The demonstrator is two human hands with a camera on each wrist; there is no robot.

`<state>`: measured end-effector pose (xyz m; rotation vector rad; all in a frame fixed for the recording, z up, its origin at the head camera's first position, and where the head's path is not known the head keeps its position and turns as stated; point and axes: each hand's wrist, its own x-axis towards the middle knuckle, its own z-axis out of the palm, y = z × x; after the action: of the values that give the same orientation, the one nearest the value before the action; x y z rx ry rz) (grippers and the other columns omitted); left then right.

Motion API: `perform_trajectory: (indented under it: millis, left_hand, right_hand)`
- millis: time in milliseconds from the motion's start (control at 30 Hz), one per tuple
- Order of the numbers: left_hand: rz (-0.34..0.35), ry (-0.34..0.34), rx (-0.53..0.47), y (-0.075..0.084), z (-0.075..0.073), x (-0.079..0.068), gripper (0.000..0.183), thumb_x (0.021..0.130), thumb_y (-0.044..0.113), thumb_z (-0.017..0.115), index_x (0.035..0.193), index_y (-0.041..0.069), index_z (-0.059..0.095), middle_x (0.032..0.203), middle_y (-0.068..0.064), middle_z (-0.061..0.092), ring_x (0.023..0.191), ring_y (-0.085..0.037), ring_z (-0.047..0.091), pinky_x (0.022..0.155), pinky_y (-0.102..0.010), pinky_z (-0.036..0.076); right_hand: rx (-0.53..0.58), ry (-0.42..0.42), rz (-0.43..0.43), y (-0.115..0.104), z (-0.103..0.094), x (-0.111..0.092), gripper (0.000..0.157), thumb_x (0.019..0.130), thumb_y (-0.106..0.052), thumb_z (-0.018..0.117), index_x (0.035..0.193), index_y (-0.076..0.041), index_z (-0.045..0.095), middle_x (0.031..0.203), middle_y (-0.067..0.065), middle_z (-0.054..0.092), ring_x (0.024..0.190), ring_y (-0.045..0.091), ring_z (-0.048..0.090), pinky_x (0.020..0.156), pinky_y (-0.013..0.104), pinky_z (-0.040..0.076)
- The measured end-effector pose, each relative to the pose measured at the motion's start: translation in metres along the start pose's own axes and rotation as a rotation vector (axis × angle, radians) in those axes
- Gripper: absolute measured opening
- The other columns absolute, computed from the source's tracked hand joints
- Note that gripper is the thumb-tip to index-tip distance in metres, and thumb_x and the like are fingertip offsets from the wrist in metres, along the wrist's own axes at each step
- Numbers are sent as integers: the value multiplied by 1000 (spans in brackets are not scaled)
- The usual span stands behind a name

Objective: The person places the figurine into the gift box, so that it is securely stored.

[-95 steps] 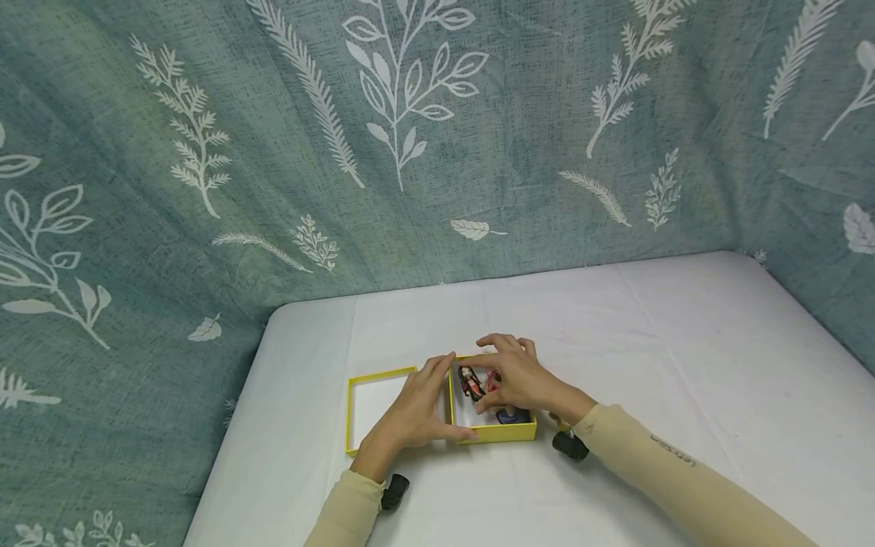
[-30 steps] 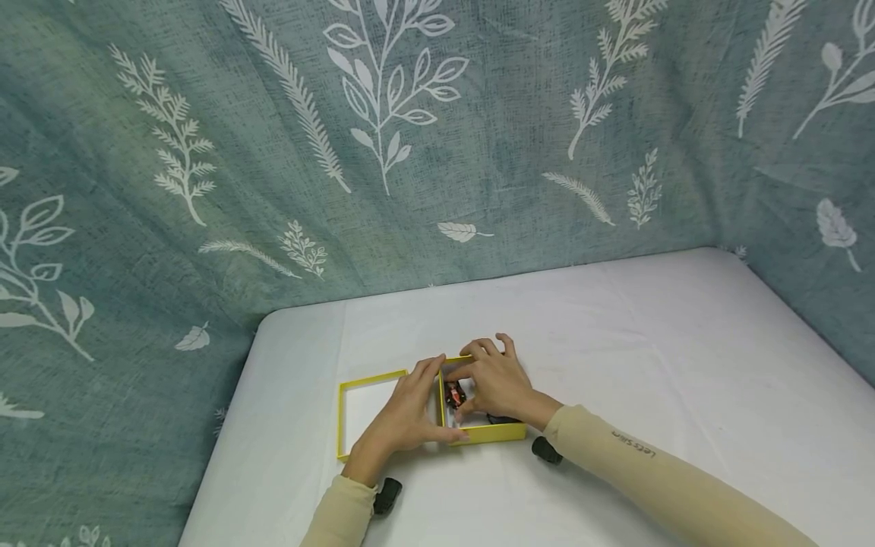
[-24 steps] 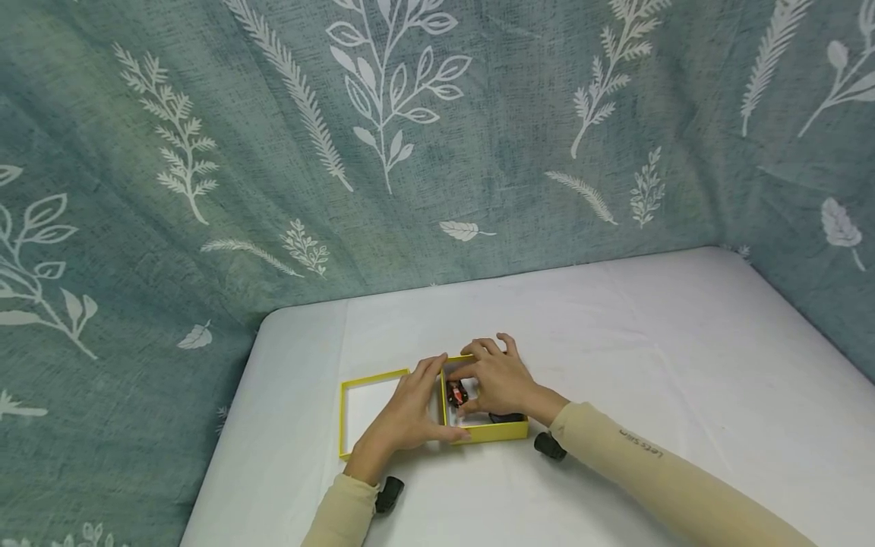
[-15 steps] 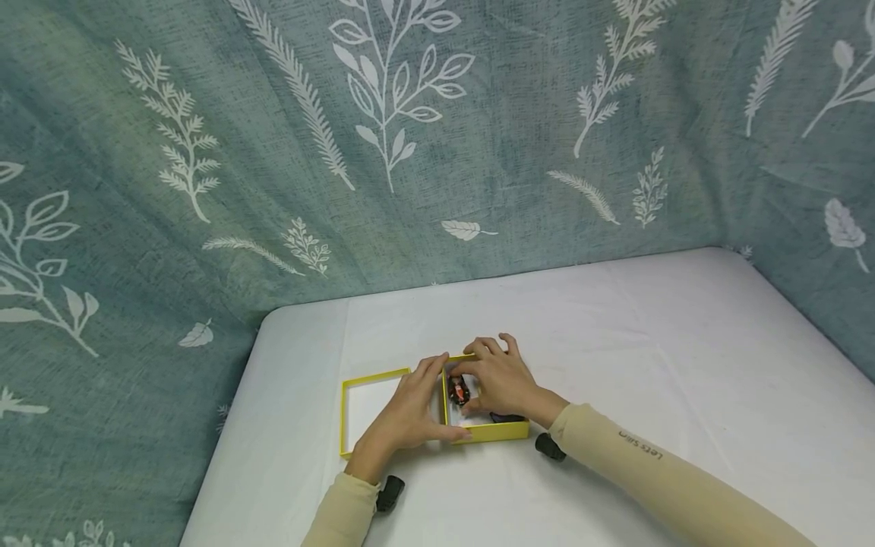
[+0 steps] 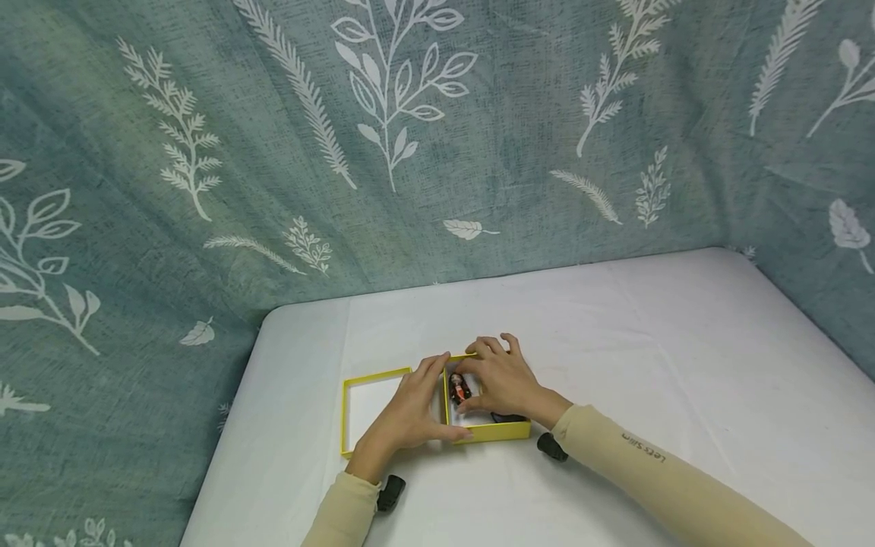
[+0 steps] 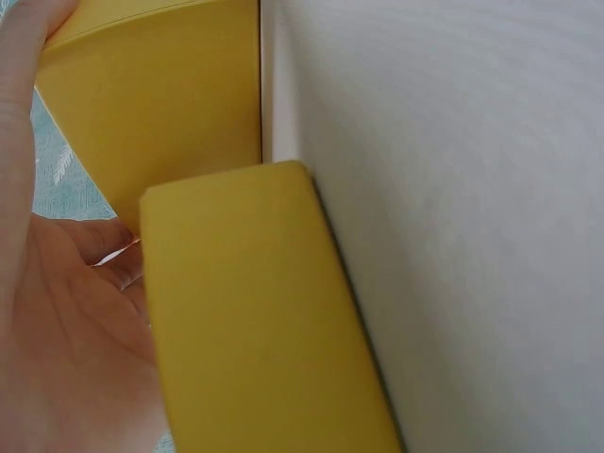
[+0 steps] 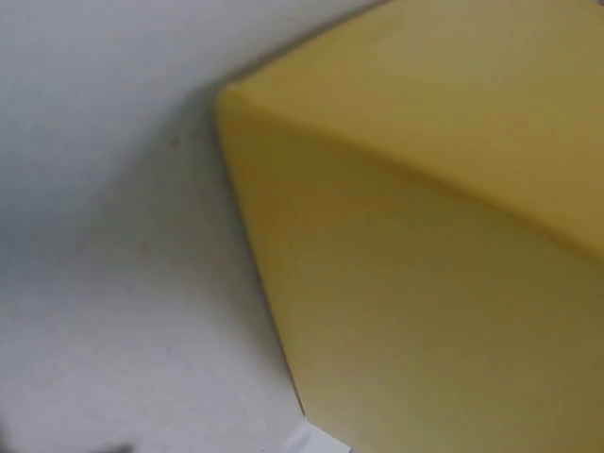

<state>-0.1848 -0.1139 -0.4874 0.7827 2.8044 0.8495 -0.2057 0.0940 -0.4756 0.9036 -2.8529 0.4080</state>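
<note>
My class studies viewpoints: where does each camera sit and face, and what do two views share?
Head: worn there, facing forward and down at a yellow box; left hand and right hand show.
Left wrist: worn there, facing box and lid; left hand shows.
Right wrist: worn there, facing a box corner; no hand plainly shows.
Both wrist views share the box.

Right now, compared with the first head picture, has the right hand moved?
Yes, the right hand has shifted left, judged against the yellow box.

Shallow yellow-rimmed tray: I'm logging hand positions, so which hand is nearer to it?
Left. The left hand partly hides the tray on its right; the right hand is farther right, over the yellow box.
</note>
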Motion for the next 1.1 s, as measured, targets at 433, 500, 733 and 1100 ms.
perform_trajectory:
  millis: [433, 500, 733, 1100]
  left_hand:
    - [-9, -9, -3, 1, -1, -1, 122, 63, 72, 77, 157, 20, 19, 156, 5, 30, 134, -28, 41, 105, -49, 42]
    - [-13, -12, -4, 1, -1, 0, 122, 63, 72, 77, 157, 20, 19, 156, 6, 30, 134, -28, 40, 105, -48, 42]
    - [-19, -12, -6, 1, -1, 1, 122, 63, 72, 78, 157, 20, 20, 156, 6, 30, 133, -29, 41, 105, -49, 42]
    - [-6, 0, -8, 1, 0, 0, 123, 62, 73, 77, 157, 19, 21, 155, 5, 31, 132, -29, 42, 105, -49, 43]
  right_hand:
    - [16, 18, 21, -1, 1, 0, 51, 65, -57, 83, 100, -20, 75, 126, 10, 60, 130, 35, 45, 109, 66, 23]
    - [13, 18, 22, -1, 1, 0, 51, 66, -57, 83, 99, -19, 76, 126, 10, 60, 131, 35, 45, 109, 67, 22]
    - [-9, 29, 15, 1, 2, 0, 51, 66, -58, 82, 97, -18, 76, 126, 10, 60, 131, 37, 44, 109, 67, 23]
    - [-1, 23, 22, 0, 1, 0, 54, 63, -61, 82, 95, -18, 77, 127, 11, 60, 132, 39, 43, 109, 67, 22]
